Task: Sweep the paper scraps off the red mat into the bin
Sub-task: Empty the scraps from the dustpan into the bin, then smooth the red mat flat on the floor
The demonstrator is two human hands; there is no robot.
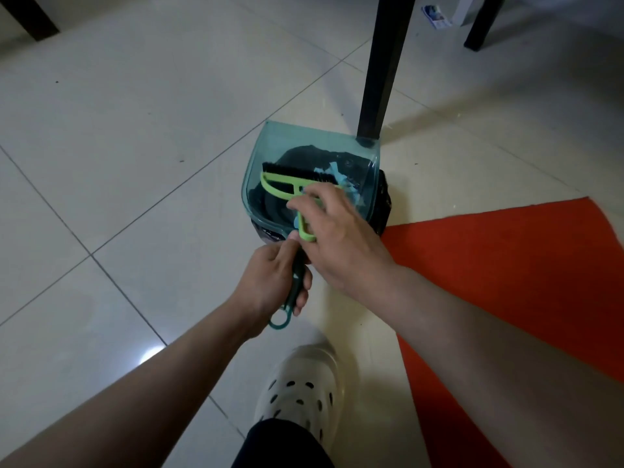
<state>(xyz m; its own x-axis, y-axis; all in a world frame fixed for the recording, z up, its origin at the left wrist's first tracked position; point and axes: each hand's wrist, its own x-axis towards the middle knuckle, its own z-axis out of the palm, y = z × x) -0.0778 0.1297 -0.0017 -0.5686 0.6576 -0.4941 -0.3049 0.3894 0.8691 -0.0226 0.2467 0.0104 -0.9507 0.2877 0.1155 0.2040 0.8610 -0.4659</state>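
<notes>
A: Where are the scraps?
B: Blue paper scraps (341,184) lie in the dustpan (287,143) over the black bin (383,197). Your left hand (270,278) grips its handle.
A: And your right?
B: Your right hand (334,238) holds the green brush (290,184), beside the red mat (506,265).

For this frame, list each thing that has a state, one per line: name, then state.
Left hand: grips the dustpan handle.
Right hand: holds the green brush handle.
Dustpan: raised and tipped over the bin, blue paper scraps inside.
Green brush: bristles inside the dustpan.
Bin: black-lined, mostly hidden under the dustpan.
Red mat: flat on the floor, no scraps seen on the visible part.
</notes>
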